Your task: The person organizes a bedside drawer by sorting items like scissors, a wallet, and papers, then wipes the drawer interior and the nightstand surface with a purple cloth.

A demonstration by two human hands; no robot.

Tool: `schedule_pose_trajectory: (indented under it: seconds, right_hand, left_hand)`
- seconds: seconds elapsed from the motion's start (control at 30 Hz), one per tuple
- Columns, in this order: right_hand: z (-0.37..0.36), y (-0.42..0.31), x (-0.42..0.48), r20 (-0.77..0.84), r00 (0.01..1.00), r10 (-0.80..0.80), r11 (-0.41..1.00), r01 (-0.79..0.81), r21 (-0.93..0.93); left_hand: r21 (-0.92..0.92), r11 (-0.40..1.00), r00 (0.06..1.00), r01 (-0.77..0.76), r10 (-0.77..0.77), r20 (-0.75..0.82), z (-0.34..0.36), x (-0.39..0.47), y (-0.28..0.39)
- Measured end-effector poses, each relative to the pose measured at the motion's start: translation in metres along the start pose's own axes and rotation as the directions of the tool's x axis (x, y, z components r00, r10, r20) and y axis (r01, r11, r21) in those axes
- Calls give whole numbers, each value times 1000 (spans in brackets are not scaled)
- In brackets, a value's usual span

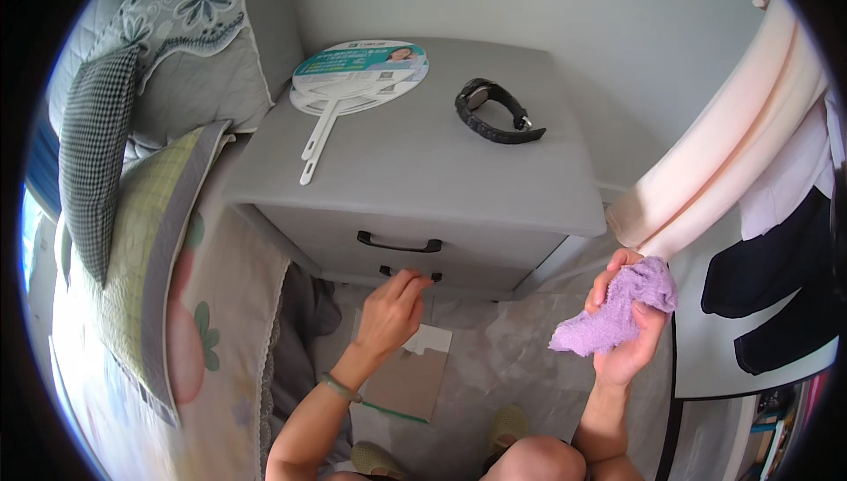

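Observation:
My left hand (394,315), with a bangle (341,388) on its wrist, reaches to the lower drawer of a grey nightstand (410,176). Its fingers are closed over the middle of the black lower handle (385,271), so only the handle's ends show. Above it, the upper drawer carries a matching black handle (399,245); both drawers sit closed. To the right of the nightstand, my right hand (625,355) holds a crumpled purple terry cloth (605,329) in the air. On the nightstand top lie two overlapping hand fans (360,77) with white handles and a black wristwatch (496,113).
A bed with a patterned sheet (225,348) and several pillows (99,163) borders the left. On the floor lies a flat board (403,382), near my green slippers (509,425). At right, pale fabric (714,143) and dark clothing (774,269) hang beside a glossy white surface (701,362).

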State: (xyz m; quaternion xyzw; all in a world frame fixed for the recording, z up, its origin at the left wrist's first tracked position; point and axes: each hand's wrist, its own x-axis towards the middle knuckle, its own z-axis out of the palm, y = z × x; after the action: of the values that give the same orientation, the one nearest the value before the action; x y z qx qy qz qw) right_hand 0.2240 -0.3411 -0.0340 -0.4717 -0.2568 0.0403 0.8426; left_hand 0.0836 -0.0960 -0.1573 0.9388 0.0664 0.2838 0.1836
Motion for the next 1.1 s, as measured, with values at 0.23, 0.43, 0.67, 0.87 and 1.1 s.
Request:
schedule_pose_trajectory:
  seconds: [0.23,0.43,0.67,0.87,1.1]
  right_hand:
    - [-12,9,-10,-148,988,40,968,-75,-239]
    - [-33,34,-20,184,972,-144,766,227,-602]
    - [-36,98,-87,684,704,192,297,623,-724]
    - [10,108,-108,883,387,264,492,734,-469]
    - [122,154,-139,978,56,203,457,877,-146]
  left_hand:
    - [59,973,934,225,-232,271,38,-37,-20]
    - [98,992,942,79,-107,319,27,-50,-21]
    - [-48,995,951,90,-72,301,7,-126,7]
    - [-144,969,941,202,-151,304,-5,-174,32]
    - [-270,934,958,233,-172,230,17,-224,34]
